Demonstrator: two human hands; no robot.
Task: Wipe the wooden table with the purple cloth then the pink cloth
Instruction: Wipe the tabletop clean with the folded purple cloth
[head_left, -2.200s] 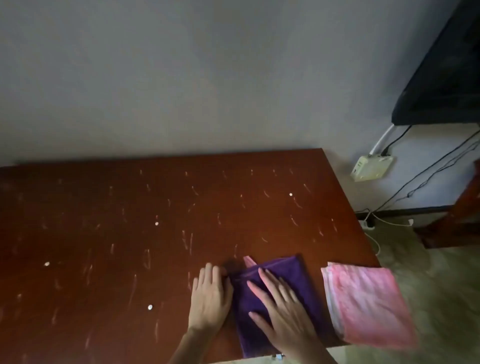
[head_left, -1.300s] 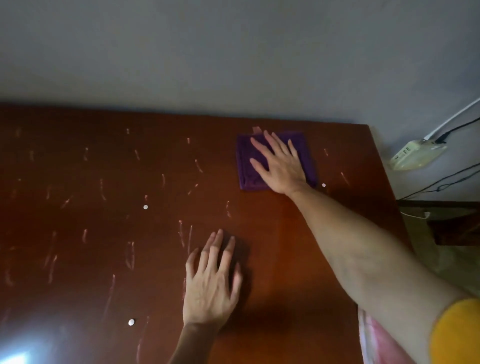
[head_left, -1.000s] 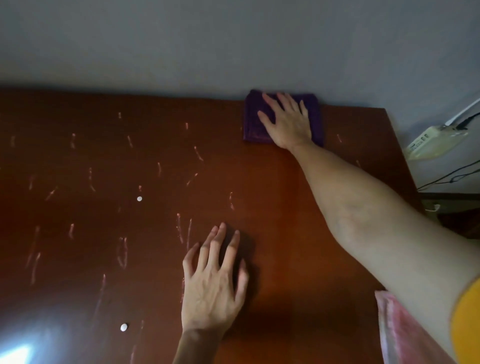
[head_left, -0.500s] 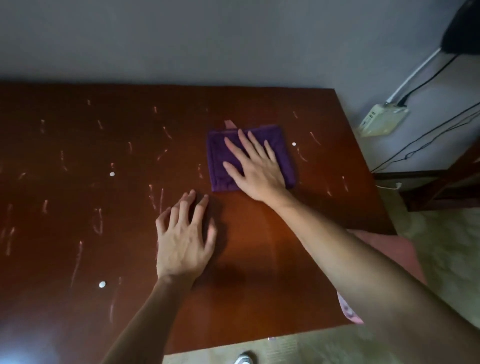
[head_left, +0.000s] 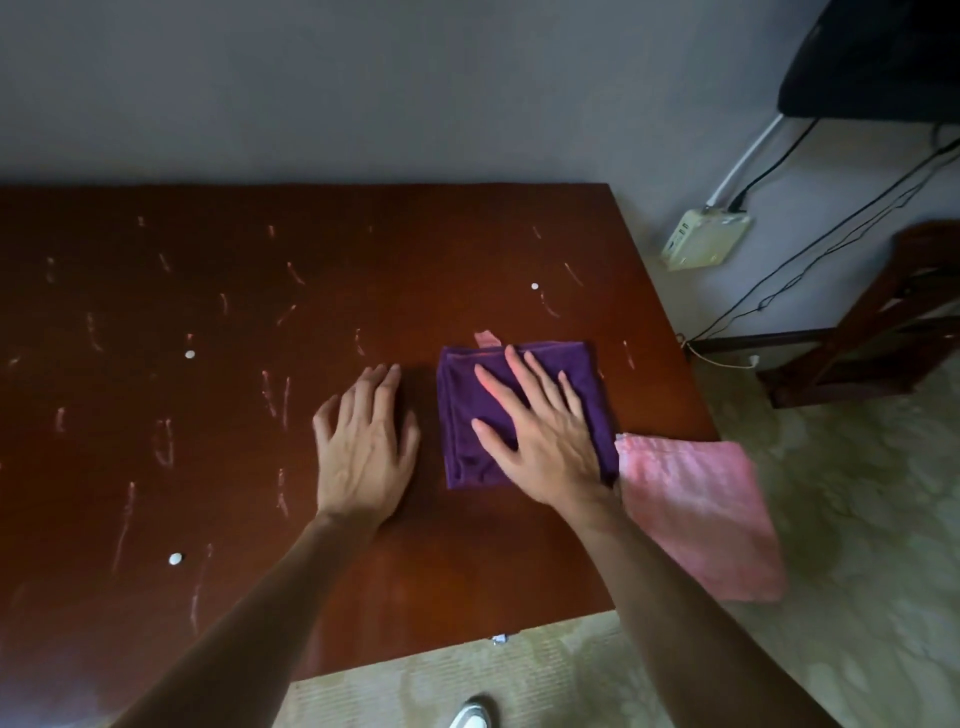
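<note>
Both bare forearms are being extended forward over the near edge of the wooden table (head_left: 260, 519). The right hand (head_left: 540, 436) is being laid flat, palm down, on the purple cloth (head_left: 587, 395), its fingers straight and slightly spread, pressing rather than gripping. The left hand (head_left: 363, 447) is being rested flat on the bare wood just beside the cloth's left edge, fingers straight and close together, with nothing held.

The purple cloth is being kept folded into a thick rectangle near the table's right side, with a small pink tag (head_left: 487, 339) showing at its far edge. The pink cloth (head_left: 701, 514) is lying at the table's right edge, touching the purple cloth's right corner and overhanging the tabletop, its surface looking fuzzy. The tabletop is being shown as dark, glossy reddish-brown wood, streaked with pale scratch-like marks and dotted with a few small white spots (head_left: 175, 559).
</note>
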